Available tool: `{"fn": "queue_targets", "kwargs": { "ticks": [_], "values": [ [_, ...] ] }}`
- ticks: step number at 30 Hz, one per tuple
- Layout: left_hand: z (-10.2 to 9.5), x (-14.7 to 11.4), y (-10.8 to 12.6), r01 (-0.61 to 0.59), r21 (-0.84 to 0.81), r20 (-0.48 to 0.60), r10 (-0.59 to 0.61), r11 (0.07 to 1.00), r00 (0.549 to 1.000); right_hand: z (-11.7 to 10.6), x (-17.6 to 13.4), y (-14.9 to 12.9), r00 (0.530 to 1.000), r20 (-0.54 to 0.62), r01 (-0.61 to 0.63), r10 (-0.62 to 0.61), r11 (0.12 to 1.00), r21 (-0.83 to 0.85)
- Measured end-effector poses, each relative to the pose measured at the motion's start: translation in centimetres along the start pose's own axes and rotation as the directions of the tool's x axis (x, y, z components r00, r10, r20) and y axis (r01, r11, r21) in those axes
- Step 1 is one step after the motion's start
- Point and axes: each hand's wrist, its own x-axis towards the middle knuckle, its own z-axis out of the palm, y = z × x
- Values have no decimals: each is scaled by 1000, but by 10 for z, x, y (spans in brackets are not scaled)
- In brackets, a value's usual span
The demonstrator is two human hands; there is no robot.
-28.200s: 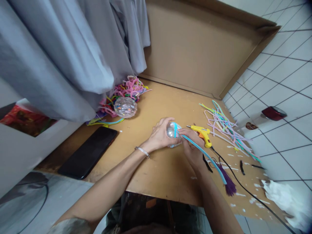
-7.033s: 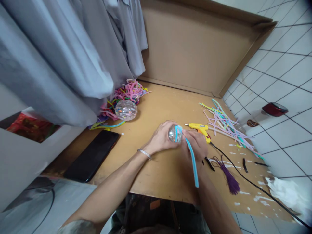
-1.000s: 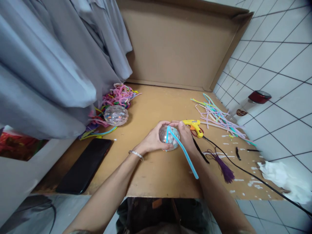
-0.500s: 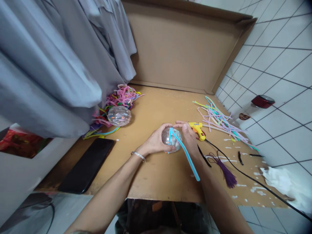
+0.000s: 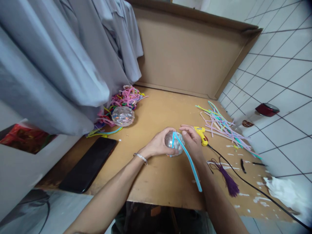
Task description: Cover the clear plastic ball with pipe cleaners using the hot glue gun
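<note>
A clear faceted ball [image 5: 167,140] with small coloured bits showing in it is gripped in my left hand [image 5: 158,143], thumb below and fingers over the far side. A light-blue pipe cleaner [image 5: 192,165] bends at the top of the ball. One part runs down the ball's face, and the long free end hangs toward me across my right wrist. My right hand [image 5: 193,139] is at the ball's right upper side, index finger stretched out and thumb close by, with nothing visible in it. Just beyond its knuckles lies a yellow glue gun [image 5: 201,136].
A second clear ball [image 5: 123,116] sits by a heap of pink pipe cleaners [image 5: 130,96]. A black phone [image 5: 89,165] lies at left. Loose pipe cleaners [image 5: 220,125], a purple tassel [image 5: 229,182], a red-lidded bottle [image 5: 266,110], white tissue [image 5: 280,191] and the gun's cord occupy the right side.
My right hand's fingers have drawn back slightly from the top of the ball toward its right side. My left hand still holds the ball. The whole view has shifted a little.
</note>
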Motion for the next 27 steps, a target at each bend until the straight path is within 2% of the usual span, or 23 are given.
{"fn": "queue_targets", "kwargs": {
  "ticks": [7, 12, 15, 17, 22, 24, 27],
  "values": [
    [1, 1, 0, 0, 42, -25, 1, 999, 1000, -2, -4, -5, 990, 62, 136, -129, 985, -108],
    [3, 0, 2, -3, 85, -43, 7, 996, 999, -3, -5, -6, 967, 63, 256, -248, 927, -273],
    [4, -1, 5, 3, 118, -40, 2, 993, 999, -2, -8, -12, 954, 70, 299, -292, 907, -295],
    [4, -2, 6, 9, 133, -37, -4, 991, 999, -1, -10, -16, 961, 48, 274, -271, 927, -255],
    [3, -2, 9, 29, 145, -42, -24, 989, 999, 3, -13, -21, 992, -69, 101, -106, 992, -78],
    [3, -3, 9, 31, 141, -45, -25, 990, 999, 3, -13, -21, 992, -83, 91, -95, 995, -49],
    [3, -3, 9, 43, 128, -56, -36, 991, 998, 4, -14, -21, 987, -104, 110, -120, 989, -99]
  ]
}}
